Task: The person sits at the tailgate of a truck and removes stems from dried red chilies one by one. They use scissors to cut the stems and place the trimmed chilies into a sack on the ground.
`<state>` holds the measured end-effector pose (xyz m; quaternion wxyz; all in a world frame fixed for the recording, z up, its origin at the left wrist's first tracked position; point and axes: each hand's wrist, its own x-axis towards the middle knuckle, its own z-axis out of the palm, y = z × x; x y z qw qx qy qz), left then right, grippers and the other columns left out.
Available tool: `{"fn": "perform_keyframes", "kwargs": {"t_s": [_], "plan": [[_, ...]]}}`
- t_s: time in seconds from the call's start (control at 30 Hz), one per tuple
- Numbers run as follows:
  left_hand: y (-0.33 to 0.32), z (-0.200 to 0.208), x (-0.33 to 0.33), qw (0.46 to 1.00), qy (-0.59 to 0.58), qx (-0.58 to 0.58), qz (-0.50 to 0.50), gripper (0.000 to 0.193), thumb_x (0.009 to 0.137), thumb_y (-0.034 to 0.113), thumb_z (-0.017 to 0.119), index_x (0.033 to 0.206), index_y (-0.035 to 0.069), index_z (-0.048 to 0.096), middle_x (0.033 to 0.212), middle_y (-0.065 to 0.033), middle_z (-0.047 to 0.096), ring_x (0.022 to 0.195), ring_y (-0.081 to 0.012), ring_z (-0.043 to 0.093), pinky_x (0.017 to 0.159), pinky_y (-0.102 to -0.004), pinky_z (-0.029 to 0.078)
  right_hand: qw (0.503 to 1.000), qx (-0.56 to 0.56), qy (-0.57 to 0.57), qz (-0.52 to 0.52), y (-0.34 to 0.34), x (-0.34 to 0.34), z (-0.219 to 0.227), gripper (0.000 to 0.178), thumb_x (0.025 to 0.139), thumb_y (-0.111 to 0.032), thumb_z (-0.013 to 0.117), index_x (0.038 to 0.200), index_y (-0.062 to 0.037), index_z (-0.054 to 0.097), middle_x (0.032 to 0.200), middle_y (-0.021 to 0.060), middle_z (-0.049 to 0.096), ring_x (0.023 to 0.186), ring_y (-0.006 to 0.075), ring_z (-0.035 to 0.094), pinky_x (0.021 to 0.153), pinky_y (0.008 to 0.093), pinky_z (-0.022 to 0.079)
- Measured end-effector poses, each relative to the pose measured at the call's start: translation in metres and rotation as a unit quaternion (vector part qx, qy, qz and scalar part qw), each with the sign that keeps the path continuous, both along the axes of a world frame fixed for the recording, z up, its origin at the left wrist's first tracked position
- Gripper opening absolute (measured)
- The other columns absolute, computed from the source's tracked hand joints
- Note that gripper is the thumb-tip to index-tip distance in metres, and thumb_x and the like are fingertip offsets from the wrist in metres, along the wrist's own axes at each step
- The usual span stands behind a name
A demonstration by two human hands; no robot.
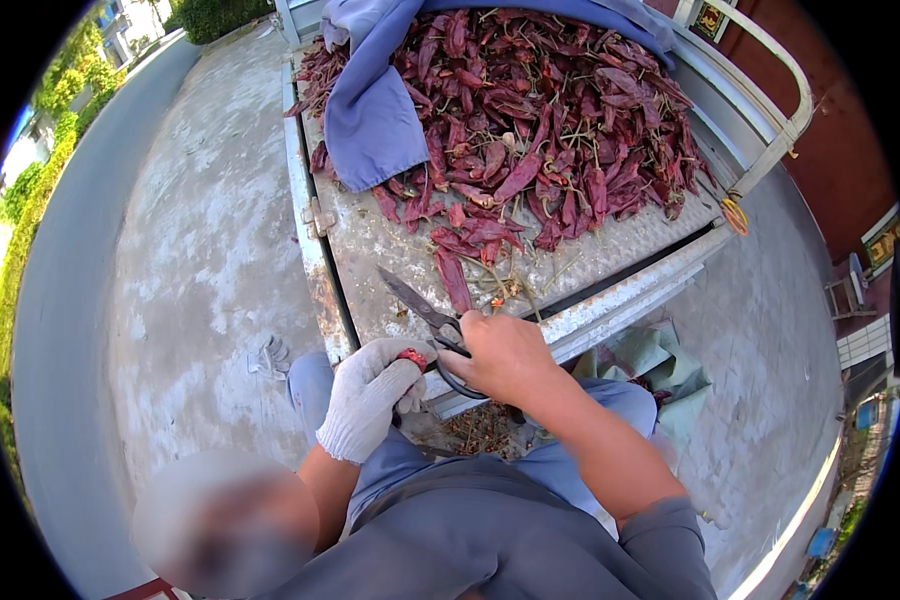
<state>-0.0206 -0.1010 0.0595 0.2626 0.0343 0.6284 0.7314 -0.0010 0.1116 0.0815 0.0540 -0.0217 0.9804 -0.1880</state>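
Observation:
In a white knitted glove, my left hand (365, 392) is closed around a dried red chili pepper (413, 358), most of it hidden by the fingers. My bare right hand (505, 352) grips black-handled scissors (417, 303) just to the right of it. Their dark blades point up and to the left over the truck bed's near corner. A single dried chili (452, 280) lies just beyond the right hand. Farther back, a large heap of dried red chilies (530, 120) covers the metal bed (375, 240).
A blue cloth (375, 130) drapes over the heap's left side. Metal rails (800, 85) rise at the far right of the bed. A crumpled white glove (268, 357) lies on the concrete to the left. Green sheeting (660, 365) is beside my right knee, and stem scraps (480, 428) lie below the bed's edge.

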Motion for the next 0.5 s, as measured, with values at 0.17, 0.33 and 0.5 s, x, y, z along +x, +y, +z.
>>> {"fn": "perform_keyframes", "kwargs": {"t_s": [0.17, 0.33, 0.5], "plan": [[-0.019, 0.001, -0.006, 0.998, 0.007, 0.031, 0.059, 0.023, 0.102, 0.011, 0.06, 0.115, -0.005, 0.071, 0.081, -0.0048, 0.068, 0.064, -0.0086, 0.057, 0.062, -0.0246, 0.048, 0.997, -0.052, -0.049, -0.02, -0.038, -0.063, 0.006, 0.049, 0.094, -0.043, 0.073, 0.103, 0.005, 0.069, 0.1, 0.0267, 0.075, 0.098, 0.0456, 0.073, 0.085, 0.0534, 0.058], [-0.021, -0.004, -0.006, 0.996, 0.002, 0.043, 0.084, 0.023, 0.097, 0.009, 0.059, 0.113, -0.005, 0.068, 0.08, -0.007, 0.066, 0.06, -0.0123, 0.057, 0.058, -0.0272, 0.05, 0.983, -0.121, 0.106, -0.091, -0.041, -0.093, -0.021, 0.039, 0.094, -0.035, 0.075, 0.101, 0.0027, 0.069, 0.1, 0.0263, 0.074, 0.1, 0.0448, 0.071, 0.087, 0.0522, 0.057], [-0.026, -0.012, -0.01, 0.997, -0.009, 0.029, 0.074, 0.024, 0.098, 0.009, 0.06, 0.116, -0.005, 0.067, 0.081, -0.0071, 0.067, 0.061, -0.012, 0.057, 0.058, -0.0261, 0.049, 0.984, -0.053, 0.12, -0.124, -0.004, -0.08, -0.033, 0.038, 0.094, -0.032, 0.077, 0.111, -0.0016, 0.062, 0.111, 0.0248, 0.067, 0.101, 0.0453, 0.069, 0.088, 0.0534, 0.056]]}}
